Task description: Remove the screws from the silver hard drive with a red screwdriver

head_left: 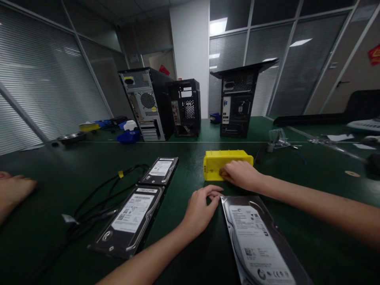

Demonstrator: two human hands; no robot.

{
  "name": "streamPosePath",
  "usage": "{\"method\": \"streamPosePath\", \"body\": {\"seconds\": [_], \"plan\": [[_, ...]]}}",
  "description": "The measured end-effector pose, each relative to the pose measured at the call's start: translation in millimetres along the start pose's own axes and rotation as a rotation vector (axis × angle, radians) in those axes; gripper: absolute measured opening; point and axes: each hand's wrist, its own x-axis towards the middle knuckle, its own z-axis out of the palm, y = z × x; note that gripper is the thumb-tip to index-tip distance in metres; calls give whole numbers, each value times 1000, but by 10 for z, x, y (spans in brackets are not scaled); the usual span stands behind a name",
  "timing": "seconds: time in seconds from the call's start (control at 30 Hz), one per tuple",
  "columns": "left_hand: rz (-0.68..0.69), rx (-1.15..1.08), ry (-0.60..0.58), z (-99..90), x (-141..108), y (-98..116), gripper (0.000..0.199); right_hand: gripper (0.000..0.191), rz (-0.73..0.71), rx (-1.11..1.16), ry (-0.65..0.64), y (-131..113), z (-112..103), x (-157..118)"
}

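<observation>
My right hand point(241, 174) is at the front of a yellow plastic bin point(212, 166), its fingers curled in; whether they pinch something is hidden. My left hand point(201, 206) rests on the table, fingers stretched to the right and thumb apart, with its tips by the top left corner of a silver hard drive point(257, 233). That drive lies label up in front of me, below my right forearm. Two more hard drives, a nearer one point(133, 213) and a farther one point(160, 170), lie label up to the left, almost end to end.
Black cables point(86, 215) lie left of the drives. Another person's hand point(16, 190) rests at the left edge. Three computer cases, a silver-backed one point(145, 103), an open-framed one point(185, 109) and a black one point(237, 103), stand behind. Small parts point(277, 140) lie at right.
</observation>
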Motion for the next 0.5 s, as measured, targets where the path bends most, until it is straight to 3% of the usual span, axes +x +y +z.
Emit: {"method": "streamPosePath", "body": {"seconds": [0.5], "plan": [[-10, 15, 0, -8, 2, 24, 26, 23, 21, 34, 11, 21, -69, -8]]}}
